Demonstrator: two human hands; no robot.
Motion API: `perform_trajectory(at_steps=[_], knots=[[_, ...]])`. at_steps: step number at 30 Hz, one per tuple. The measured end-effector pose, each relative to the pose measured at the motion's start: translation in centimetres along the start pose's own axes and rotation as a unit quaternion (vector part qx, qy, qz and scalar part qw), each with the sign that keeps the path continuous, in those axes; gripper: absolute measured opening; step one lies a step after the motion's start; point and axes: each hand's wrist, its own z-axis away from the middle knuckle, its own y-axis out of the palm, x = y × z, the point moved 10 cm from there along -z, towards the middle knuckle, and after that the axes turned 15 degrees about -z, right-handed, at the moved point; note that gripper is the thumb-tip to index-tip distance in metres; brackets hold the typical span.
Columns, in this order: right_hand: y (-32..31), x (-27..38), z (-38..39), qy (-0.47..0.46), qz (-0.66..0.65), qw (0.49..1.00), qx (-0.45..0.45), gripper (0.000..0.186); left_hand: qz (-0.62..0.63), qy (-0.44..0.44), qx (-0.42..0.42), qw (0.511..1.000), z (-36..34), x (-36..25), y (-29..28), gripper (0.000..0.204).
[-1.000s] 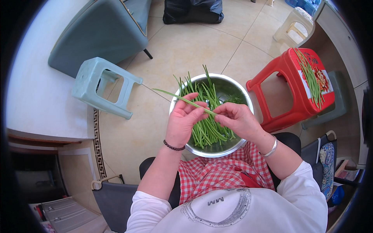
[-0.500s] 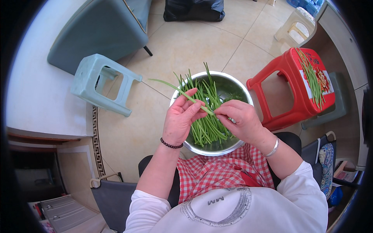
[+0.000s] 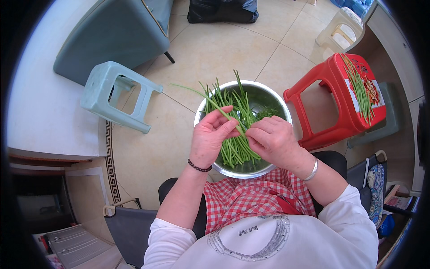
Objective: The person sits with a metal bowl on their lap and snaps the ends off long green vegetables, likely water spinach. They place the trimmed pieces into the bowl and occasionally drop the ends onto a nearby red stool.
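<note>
My left hand (image 3: 211,136) is closed around one long green stalk (image 3: 204,96), perhaps a garlic scape, pinched between thumb and fingers. Its thin end reaches out to the upper left. At the stalk's lower end, the bent fingers of my right hand (image 3: 274,140) are closed in a pinch on it. Both hands are over a steel bowl (image 3: 242,175) by my lap. A pile of similar green stalks (image 3: 235,152) lies in the bowl, some leaning over its far rim. Small green bits (image 3: 267,112) sit at the bowl's right side.
To the right, a red plastic stool (image 3: 313,134) carries several green stalks (image 3: 359,89). A pale green stool (image 3: 101,96) lies tipped at the left, near a blue-grey armchair (image 3: 116,42). A black bag (image 3: 222,11) rests on the tiled floor far ahead.
The stalk has tilted more steeply. My right hand has turned slightly and shifted a little left at the stalk's lower end, while the left hand keeps hold.
</note>
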Motion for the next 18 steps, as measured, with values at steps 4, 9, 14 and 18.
perform_trajectory(at_steps=[4, 9, 14, 18], knots=[[-0.8, -0.7, -0.3, 0.028, -0.021, 0.999, -0.024, 0.01, 0.015, -0.011, 0.028, 0.999, 0.1, 0.2, 0.7, 0.037], [-2.0, -4.3, 0.4, 0.196, -0.139, 0.968, -0.069, 0.009, 0.053, -0.005, 0.043, 0.998, -0.1, 0.2, 0.5, 0.038], [-0.5, -3.3, 0.4, 0.172, -0.192, 0.966, -0.012, 0.01, 0.071, 0.011, 0.028, 0.997, -0.2, -0.3, -0.2, 0.038], [-0.2, -2.6, 0.3, 0.129, -0.132, 0.983, -0.013, 0.01, 0.078, 0.012, 0.02, 0.997, -0.3, -0.2, -0.3, 0.038]])
